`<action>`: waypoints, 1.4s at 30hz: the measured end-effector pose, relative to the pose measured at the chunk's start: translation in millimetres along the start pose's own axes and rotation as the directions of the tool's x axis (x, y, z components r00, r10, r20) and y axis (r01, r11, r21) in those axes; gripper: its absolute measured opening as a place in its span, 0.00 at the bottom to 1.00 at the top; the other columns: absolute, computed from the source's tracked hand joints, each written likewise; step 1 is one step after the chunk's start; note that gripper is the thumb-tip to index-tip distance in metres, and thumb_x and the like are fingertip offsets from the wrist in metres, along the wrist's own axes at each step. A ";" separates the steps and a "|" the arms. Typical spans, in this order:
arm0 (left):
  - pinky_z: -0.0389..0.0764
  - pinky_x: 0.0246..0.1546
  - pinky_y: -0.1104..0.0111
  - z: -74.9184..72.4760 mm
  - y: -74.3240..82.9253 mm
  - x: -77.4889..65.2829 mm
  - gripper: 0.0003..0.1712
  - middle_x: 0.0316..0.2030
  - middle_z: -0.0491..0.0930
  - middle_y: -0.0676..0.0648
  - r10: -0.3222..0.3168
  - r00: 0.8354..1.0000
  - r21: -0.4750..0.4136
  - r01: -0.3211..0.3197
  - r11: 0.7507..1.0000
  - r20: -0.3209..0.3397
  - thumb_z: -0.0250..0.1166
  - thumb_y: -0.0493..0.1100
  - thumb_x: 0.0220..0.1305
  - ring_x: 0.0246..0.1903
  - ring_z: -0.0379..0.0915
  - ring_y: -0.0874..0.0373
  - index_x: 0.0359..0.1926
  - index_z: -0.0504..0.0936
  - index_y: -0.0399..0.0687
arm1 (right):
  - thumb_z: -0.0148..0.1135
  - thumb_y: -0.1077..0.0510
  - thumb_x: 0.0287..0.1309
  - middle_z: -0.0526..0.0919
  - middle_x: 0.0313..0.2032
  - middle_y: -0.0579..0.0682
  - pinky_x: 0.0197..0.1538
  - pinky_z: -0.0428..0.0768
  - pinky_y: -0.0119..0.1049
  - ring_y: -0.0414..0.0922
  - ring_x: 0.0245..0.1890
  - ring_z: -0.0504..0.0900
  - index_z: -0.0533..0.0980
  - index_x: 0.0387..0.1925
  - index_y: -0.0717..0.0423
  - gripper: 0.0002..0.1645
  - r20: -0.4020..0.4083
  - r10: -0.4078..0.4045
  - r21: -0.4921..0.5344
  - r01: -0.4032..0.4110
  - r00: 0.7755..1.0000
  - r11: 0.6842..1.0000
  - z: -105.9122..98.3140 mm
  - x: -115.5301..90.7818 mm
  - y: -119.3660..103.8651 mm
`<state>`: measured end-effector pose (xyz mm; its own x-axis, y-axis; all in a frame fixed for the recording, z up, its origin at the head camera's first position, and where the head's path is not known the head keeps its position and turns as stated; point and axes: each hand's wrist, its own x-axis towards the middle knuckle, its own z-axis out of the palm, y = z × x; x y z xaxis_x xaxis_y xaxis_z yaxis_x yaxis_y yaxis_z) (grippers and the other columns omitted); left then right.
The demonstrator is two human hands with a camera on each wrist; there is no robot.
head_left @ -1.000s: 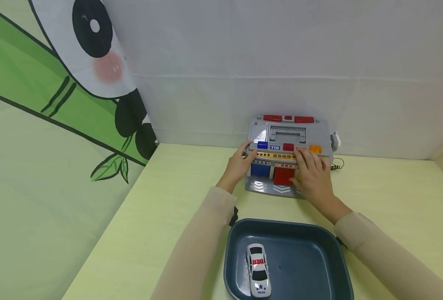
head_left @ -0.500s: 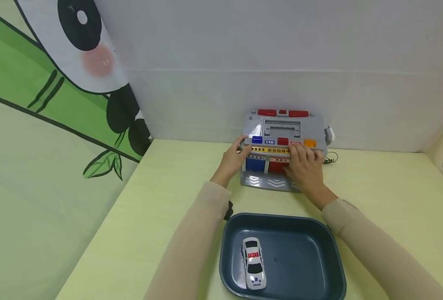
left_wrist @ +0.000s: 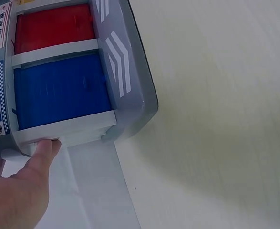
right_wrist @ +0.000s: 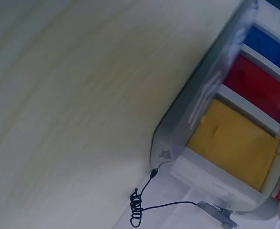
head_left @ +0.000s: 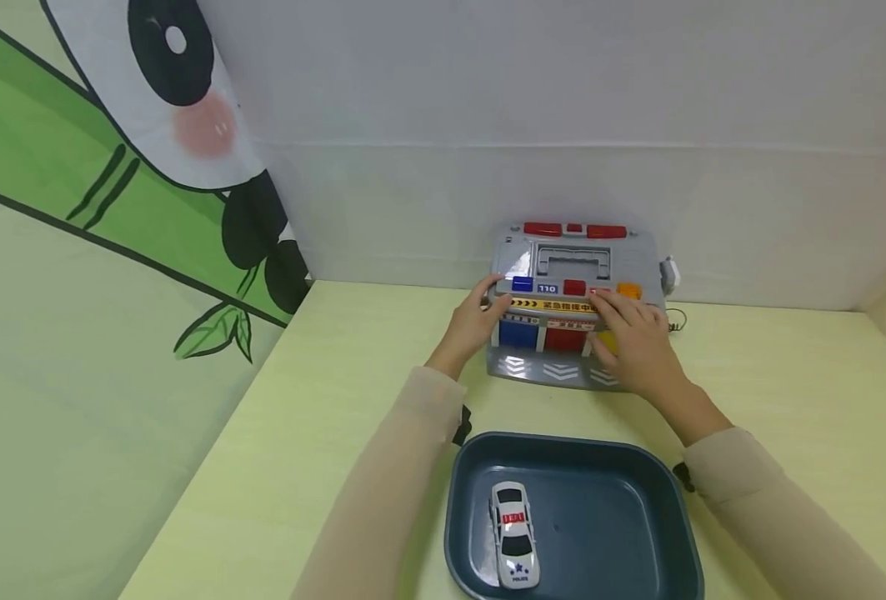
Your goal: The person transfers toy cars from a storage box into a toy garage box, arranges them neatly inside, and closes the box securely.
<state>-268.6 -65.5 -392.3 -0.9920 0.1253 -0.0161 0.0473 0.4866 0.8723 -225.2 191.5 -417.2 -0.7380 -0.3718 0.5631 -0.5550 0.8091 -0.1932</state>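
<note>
A grey toy police garage [head_left: 563, 306] stands against the back wall. Its front has a blue door [left_wrist: 63, 90], a red door [head_left: 565, 339] and a yellow door [right_wrist: 233, 143], all closed. My left hand [head_left: 468, 329] holds the garage's left edge, its fingertips [left_wrist: 46, 150] against the side wall. Along the right part of the front lies my right hand [head_left: 638, 346], fingertips at the upper edge by the small red button and thumb by the yellow door. Only a sliver of that hand shows in the right wrist view.
A dark blue tray [head_left: 578, 442] lies in front of the garage, with a white toy police car [head_left: 516, 537] in it. A coiled black cord [right_wrist: 136, 208] runs from the garage to a grey-white piece [head_left: 669, 273] on its right side.
My right hand has shifted right, its thumb moving away from the red door, so more of the yellow door shows. My left hand stays on the left edge. The camera view shifts slightly.
</note>
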 end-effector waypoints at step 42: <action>0.66 0.59 0.44 -4.5 20.6 7.1 0.31 0.61 0.71 0.38 -0.088 0.996 -0.002 0.088 0.996 0.030 0.53 0.65 0.69 0.62 0.64 0.39 0.65 0.64 0.58 | 0.52 0.38 0.68 0.59 0.67 0.64 0.52 0.73 0.40 0.60 0.61 0.65 0.52 0.76 0.51 0.44 0.212 0.620 0.577 -0.609 0.755 0.545 -19.4 -15.1 21.2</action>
<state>-275.2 -58.5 -372.2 -0.9883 0.1083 -0.1072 -0.0401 0.4936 0.8688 -218.4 223.1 -414.2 -0.9830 0.1240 0.1352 -0.0743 0.4046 -0.9115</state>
